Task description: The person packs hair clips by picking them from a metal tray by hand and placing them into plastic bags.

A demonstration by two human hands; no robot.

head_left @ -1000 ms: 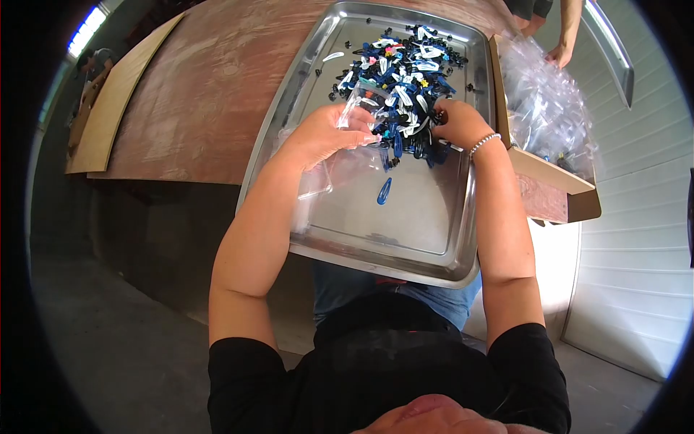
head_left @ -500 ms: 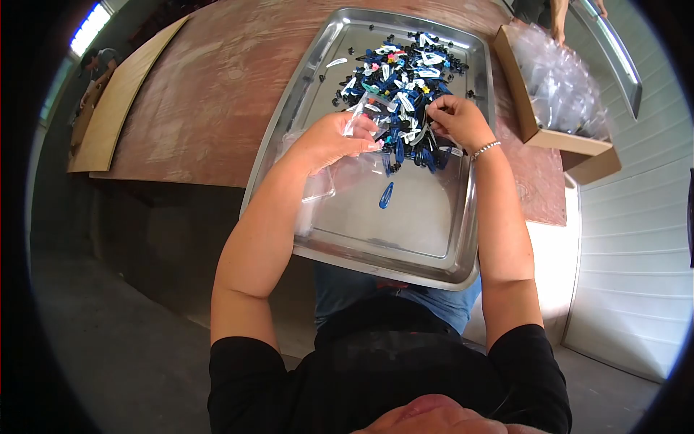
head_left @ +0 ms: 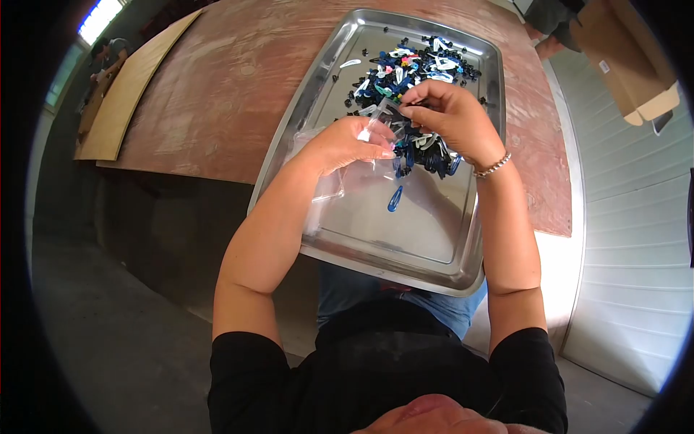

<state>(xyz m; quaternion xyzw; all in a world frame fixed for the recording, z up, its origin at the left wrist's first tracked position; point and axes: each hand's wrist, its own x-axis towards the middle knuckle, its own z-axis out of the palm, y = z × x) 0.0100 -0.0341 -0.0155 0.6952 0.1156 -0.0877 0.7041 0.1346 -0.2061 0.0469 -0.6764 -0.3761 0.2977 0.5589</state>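
Observation:
My left hand (head_left: pixel 350 147) is closed on a clear plastic bag (head_left: pixel 383 119), whose mouth faces the pile. My right hand (head_left: pixel 457 119) pinches with thumb and forefinger beside the bag's mouth; what sits between the fingertips is too small to make out. Under and beyond both hands spreads a pile of snap hair clips (head_left: pixel 442 64) in white, blue and black, with small black claw clips and a few coloured pieces among them. One blue hair clip (head_left: pixel 395 198) lies apart, nearer my body. All of these lie in a metal tray (head_left: pixel 405 239).
The tray rests on a reddish-brown wooden table (head_left: pixel 224 87) and reaches past its near edge. At the right, an open cardboard box (head_left: pixel 625 58) is tilted near another person (head_left: pixel 553 25). At the far left, a person (head_left: pixel 108 58) is beside a wooden board (head_left: pixel 137 90).
My right hand has moved left from the pile to the bag's mouth. The cardboard box has left the table's right side and tipped, and its clear bags are out of view.

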